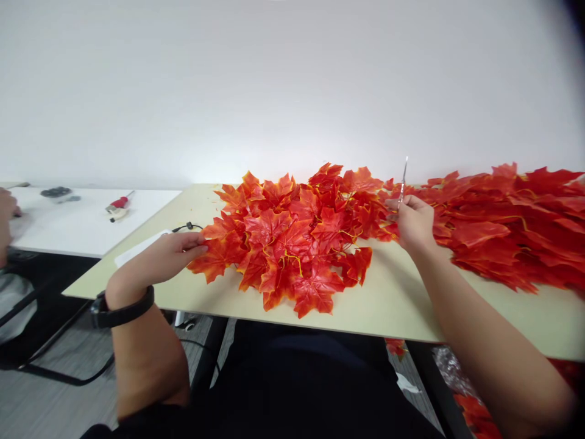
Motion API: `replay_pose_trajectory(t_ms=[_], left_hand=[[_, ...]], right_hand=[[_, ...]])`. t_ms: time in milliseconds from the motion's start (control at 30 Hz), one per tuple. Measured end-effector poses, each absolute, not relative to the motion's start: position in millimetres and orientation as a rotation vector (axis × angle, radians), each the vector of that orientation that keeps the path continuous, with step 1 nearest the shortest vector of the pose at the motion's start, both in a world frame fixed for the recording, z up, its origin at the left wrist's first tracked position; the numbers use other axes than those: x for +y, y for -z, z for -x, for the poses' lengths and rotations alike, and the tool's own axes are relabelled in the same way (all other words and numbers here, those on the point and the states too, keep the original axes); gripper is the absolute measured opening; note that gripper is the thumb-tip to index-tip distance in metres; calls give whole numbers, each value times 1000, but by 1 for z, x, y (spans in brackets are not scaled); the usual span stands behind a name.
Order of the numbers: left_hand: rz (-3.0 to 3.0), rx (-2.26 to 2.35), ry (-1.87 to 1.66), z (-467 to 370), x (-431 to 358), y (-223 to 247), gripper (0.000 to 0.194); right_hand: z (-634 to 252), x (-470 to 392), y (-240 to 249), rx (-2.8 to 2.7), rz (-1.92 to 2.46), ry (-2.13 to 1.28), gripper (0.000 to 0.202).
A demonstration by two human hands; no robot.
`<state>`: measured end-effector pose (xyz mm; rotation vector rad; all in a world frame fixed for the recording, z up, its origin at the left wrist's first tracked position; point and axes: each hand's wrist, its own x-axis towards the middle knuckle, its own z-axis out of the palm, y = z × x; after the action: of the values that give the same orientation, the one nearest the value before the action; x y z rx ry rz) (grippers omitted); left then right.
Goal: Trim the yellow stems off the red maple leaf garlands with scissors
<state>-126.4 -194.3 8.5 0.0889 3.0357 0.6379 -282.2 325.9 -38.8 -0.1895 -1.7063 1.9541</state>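
A heap of red-orange artificial maple leaves (292, 238) with yellow stems lies on the pale table in front of me. My left hand (171, 259), a dark band at its wrist, is at the heap's left edge, thumb and fingers closed on the tip of a leaf (219, 251). At the heap's right end, my right hand (415, 222) is closed around a slim silver pointed tool (403, 180) whose tip points up. The tool's lower end is hidden in the fingers, so its exact kind is unclear. Leaves touch the fingers there.
A larger pile of maple leaves (516, 231) covers the table's right side. The pale table (183, 292) meets a white table (82, 235) bearing a red-handled tool (119, 203) and dark round items (55, 192). Another person's hand (5, 210) shows far left. More leaves (478, 414) lie below.
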Motion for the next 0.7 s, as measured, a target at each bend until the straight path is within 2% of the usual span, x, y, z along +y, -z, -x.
replay_pose_trajectory(t_ms=[200,333,500,600,700], left_hand=[[-15,3027,-636,125,-200,-4,50],[-28,3233,-643,109,-184,-13,52],[-371,3542,-748,77,-141,-31,30],[-642,3342,-774,64,-121,-33,23],[-683,3007,-649,60,-111,-24,27]], right_hand=[[285,328,42,-1697,187,-1946,30],[284,326,41,-1713,209,-1935,36],[283,326,41,-1716,207,-1921,33],[284,326,42,-1717,196,-1925,27],[284,327,42,-1717,199,-1928,30]])
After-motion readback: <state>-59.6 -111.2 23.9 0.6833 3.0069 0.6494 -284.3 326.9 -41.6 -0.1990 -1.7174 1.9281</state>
